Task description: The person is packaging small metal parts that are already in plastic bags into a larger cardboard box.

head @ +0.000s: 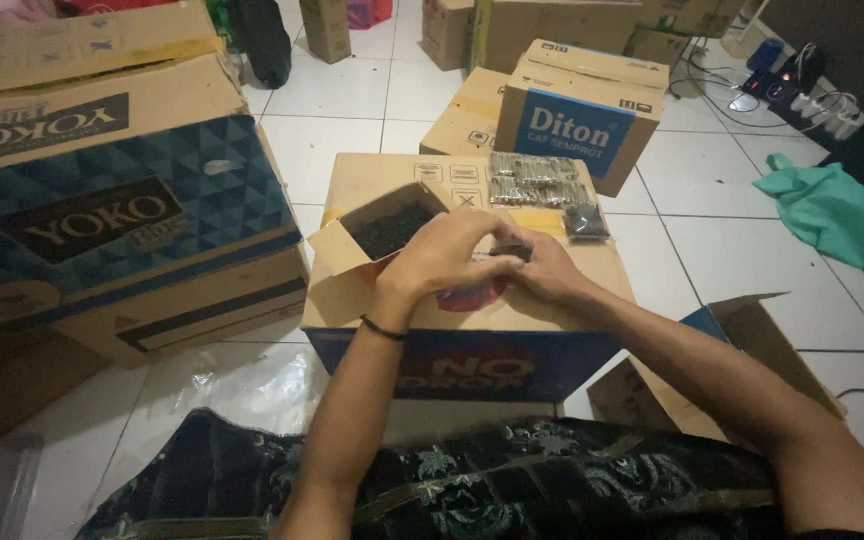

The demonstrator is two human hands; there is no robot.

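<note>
On top of the closed cardboard carton (372, 300), just right of its small open box of dark bits (389, 230), the left hand (442, 255) and right hand (542, 268) pinch a small dark packet (512, 251), seemingly light, limp and best gripped by its edges.

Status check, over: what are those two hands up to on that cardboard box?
Left hand and right hand pinched together on a small dark item. Open small box of dark bits beside them. Nothing in the way.
</note>
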